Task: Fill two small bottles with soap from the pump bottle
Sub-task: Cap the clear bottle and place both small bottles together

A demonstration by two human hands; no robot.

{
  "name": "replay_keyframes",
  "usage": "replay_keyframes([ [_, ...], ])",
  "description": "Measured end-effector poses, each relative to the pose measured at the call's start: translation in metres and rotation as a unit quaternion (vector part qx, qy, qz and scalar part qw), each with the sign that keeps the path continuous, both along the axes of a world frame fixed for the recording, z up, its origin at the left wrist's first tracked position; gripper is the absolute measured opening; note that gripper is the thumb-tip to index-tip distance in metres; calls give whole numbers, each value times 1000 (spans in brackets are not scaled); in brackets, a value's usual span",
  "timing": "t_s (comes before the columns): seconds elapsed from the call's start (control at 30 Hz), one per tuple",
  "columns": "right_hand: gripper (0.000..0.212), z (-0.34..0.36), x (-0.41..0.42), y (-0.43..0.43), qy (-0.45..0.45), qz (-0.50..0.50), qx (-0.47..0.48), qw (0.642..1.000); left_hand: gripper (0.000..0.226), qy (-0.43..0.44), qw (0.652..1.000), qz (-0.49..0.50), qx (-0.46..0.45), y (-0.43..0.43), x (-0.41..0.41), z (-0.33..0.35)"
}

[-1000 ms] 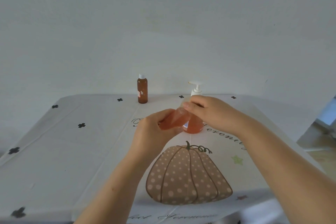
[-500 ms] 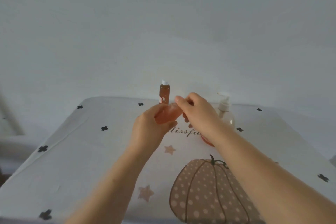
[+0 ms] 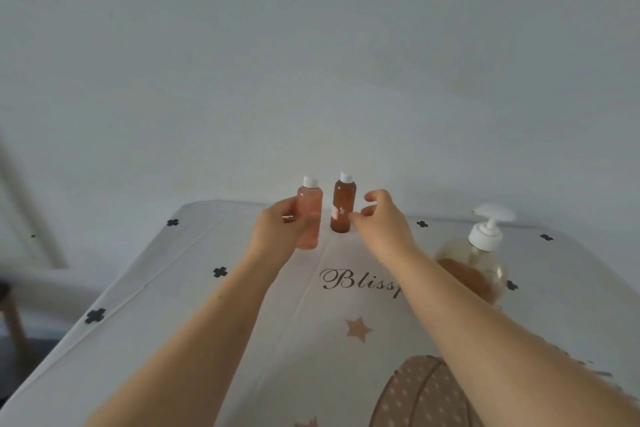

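My left hand (image 3: 277, 234) grips a small pink bottle (image 3: 309, 215) with a white cap, held upright at the far side of the table. Just to its right stands a second small bottle (image 3: 343, 206), darker brown, also capped, with a small label. My right hand (image 3: 382, 222) hovers beside the brown bottle with fingers curled and apart, holding nothing. The clear pump bottle (image 3: 479, 263) with a white pump head stands to the right, partly behind my right forearm, with a little orange soap low inside.
A white tablecloth (image 3: 166, 322) with black crosses, stars, script lettering and a dotted pumpkin print (image 3: 412, 395) covers the table. A plain wall rises right behind the far edge. A stool leg (image 3: 12, 315) shows at the left.
My left hand has carried the pink bottle forward and stood it upright next to the brown bottle. My right hand has let go of its cap and opened. The view has shifted left.
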State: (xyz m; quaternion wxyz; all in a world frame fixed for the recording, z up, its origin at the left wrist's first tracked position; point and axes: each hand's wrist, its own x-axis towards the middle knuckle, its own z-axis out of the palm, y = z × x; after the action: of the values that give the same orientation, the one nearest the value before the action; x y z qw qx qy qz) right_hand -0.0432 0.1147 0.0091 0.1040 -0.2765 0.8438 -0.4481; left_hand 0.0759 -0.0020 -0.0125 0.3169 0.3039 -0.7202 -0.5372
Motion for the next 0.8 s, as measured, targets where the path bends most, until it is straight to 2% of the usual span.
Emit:
replay_keyframes([
  [0.1, 60, -9, -9, -20, -9, 5, -2, 1000, 20, -22, 1000, -3, -17, -15, -14, -7],
  [0.17, 58, -15, -13, -29, -2, 8, -5, 1000, 29, -30, 999, -6, -15, -23, -22, -12],
  [0.27, 58, -23, -18, -37, -13, 10, -2, 1000, 29, -26, 1000, -12, -7, -32, -31, -17],
  [0.47, 37, -30, -28, -46, 6, 9, 18, 1000, 33, -11, 999, -33, -24, -44, -46, -16],
  [0.8, 49, -34, -43, -65, 39, -33, 43, 998, 36, -26, 997, -25, -72, -56, -66, -19],
])
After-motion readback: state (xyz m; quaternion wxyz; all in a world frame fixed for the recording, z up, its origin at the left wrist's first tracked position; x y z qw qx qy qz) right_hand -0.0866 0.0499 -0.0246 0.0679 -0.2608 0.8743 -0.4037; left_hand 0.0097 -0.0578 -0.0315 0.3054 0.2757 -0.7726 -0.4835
